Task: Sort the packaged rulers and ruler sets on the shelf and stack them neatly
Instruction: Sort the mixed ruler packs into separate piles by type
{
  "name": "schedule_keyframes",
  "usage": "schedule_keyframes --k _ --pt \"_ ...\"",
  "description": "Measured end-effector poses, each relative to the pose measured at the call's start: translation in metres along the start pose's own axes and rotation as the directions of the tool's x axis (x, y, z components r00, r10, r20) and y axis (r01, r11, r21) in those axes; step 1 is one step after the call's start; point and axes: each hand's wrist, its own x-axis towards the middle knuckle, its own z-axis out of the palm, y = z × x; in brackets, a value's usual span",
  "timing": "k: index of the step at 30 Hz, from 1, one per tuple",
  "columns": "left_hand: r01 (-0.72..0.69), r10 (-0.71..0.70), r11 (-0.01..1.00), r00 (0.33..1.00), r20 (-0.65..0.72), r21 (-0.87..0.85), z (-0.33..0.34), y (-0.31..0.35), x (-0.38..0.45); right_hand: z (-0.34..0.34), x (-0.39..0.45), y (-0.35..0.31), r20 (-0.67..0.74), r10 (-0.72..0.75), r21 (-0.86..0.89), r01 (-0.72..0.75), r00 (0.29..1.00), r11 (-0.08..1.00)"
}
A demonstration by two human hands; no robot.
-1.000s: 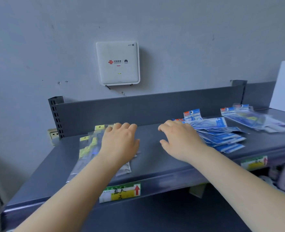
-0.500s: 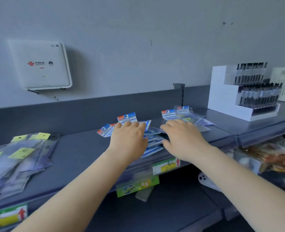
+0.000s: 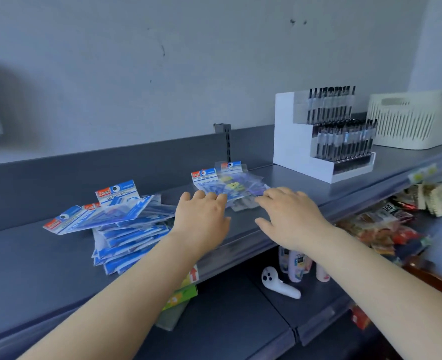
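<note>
A loose, fanned pile of blue packaged ruler sets point(image 3: 126, 227) lies on the grey shelf point(image 3: 33, 268) at the left of centre. A smaller pile of clear-bagged ruler sets point(image 3: 236, 185) with blue header cards lies further right, near the shelf's back wall. My left hand point(image 3: 201, 219) reaches palm-down with straight fingers, its fingertips at the near left edge of that smaller pile. Over the pile's near right edge hovers my right hand point(image 3: 290, 216), also flat with spread fingers. Neither hand holds anything.
A white tiered pen display point(image 3: 323, 141) stands on the shelf to the right, with a cream slotted basket point(image 3: 412, 120) beyond it. Below, a white controller point(image 3: 277, 281), small bottles and snack packets point(image 3: 386, 224) fill the lower shelves. Price tags hang on the shelf's front edge.
The view has swung right. Both hands moved from the blue pile rightwards to the smaller clear-bagged pile. The yellow-tagged packets at the far left have left the view.
</note>
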Motion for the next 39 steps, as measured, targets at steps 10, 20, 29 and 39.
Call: schedule_keyframes --k 10,20,29,39 --pt "0.031 -0.033 0.999 0.993 0.115 0.02 0.026 0.014 0.088 0.043 0.065 0.059 -0.004 -0.083 0.013 0.083 0.997 0.996" --pt "0.115 -0.115 0.993 0.966 0.229 0.015 0.055 0.016 0.117 0.07 0.118 0.1 0.032 -0.174 0.228 0.162 0.984 0.96" --pt "0.442 -0.352 0.837 0.887 0.299 -0.323 0.056 0.02 0.13 0.075 0.155 0.106 0.024 -0.203 0.526 0.16 0.979 0.835" --pt "0.304 -0.342 0.627 0.935 0.097 -0.717 0.058 0.035 0.139 0.087 0.177 0.107 0.174 -0.028 0.972 -0.167 0.984 0.167"
